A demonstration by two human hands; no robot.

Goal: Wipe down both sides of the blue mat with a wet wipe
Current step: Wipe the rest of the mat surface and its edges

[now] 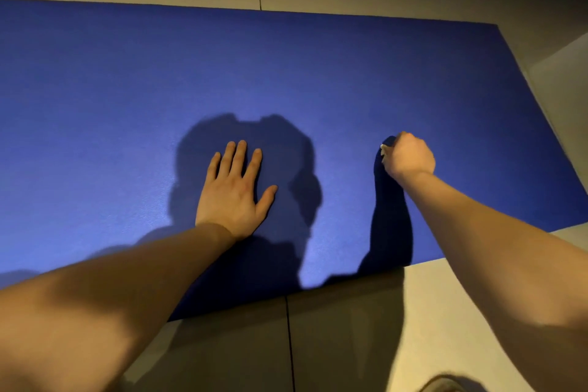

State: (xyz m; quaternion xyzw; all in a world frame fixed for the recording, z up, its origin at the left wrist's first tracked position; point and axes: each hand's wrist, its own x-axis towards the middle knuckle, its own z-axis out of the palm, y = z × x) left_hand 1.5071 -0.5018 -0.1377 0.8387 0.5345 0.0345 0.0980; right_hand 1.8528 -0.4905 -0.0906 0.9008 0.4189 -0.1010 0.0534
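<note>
Pale floor [445, 296] underneath; blue mat [127, 89] laid flat on it, top side apparently mid-wipe. Left hand [234, 188] pressed on the mat, fingers straight and splayed, pinning it. Right hand [409, 156] clenched round a white wet wipe [382, 149], barely showing, against the mat. Next, likely: sweep across the rest of this side, then flip over.

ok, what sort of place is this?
Likely an indoor floor, home or gym unclear: the blue mat lies flat on pale floor tiles with dark seams, and hard shadows suggest a lamp.
</note>
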